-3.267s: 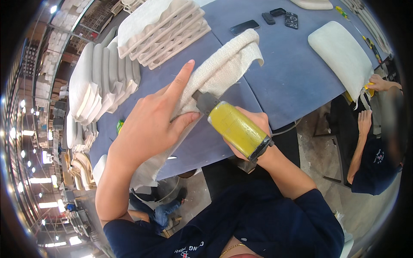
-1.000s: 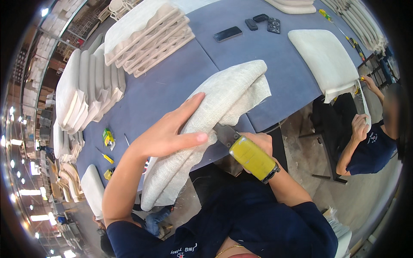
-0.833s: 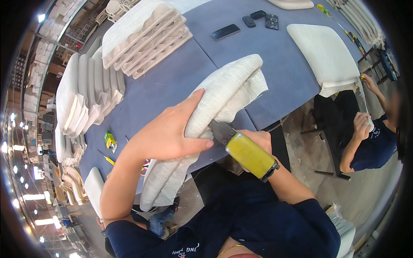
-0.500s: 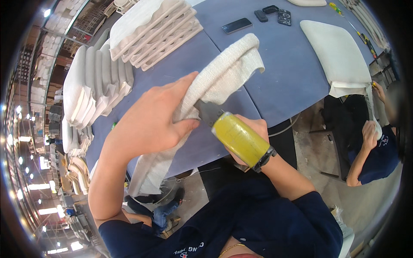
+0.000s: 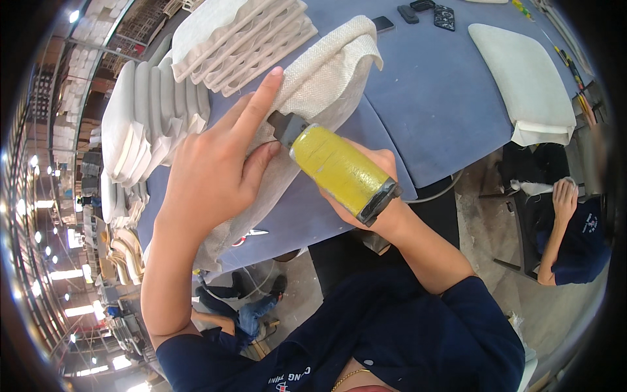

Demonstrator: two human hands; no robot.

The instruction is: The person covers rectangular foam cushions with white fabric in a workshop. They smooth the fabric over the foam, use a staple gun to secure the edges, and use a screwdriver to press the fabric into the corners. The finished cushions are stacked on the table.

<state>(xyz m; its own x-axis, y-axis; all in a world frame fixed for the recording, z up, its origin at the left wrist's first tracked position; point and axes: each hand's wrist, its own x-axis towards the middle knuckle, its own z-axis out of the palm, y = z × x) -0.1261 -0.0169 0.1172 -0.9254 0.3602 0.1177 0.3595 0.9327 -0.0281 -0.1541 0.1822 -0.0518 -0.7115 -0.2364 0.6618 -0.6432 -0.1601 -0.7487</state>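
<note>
My right hand (image 5: 377,171) is wrapped round a yellow and black staple gun (image 5: 339,171), its fingers mostly hidden behind the body. The gun's dark nose meets a cream fabric-covered panel (image 5: 323,75), right beside my left thumb. Woven cover cloth folds over the panel's edge, and the panel stands tilted above the table's near side. Gripping it from the left is my left hand (image 5: 215,173), index finger stretched along the cloth and thumb pressed near the nose.
The blue-grey table (image 5: 431,124) holds a stack of cream panels (image 5: 245,42), a row of padded pieces (image 5: 153,98), a flat cushion (image 5: 522,78), a phone (image 5: 383,24) and red-handled scissors (image 5: 248,237). A co-worker's hand (image 5: 565,196) shows at right. A hose (image 5: 437,193) hangs near the edge.
The panel has turned, showing more of its woven face. The staple gun and both hands have shifted up and left. Scissors have come into sight below the panel. The co-worker's arms have moved.
</note>
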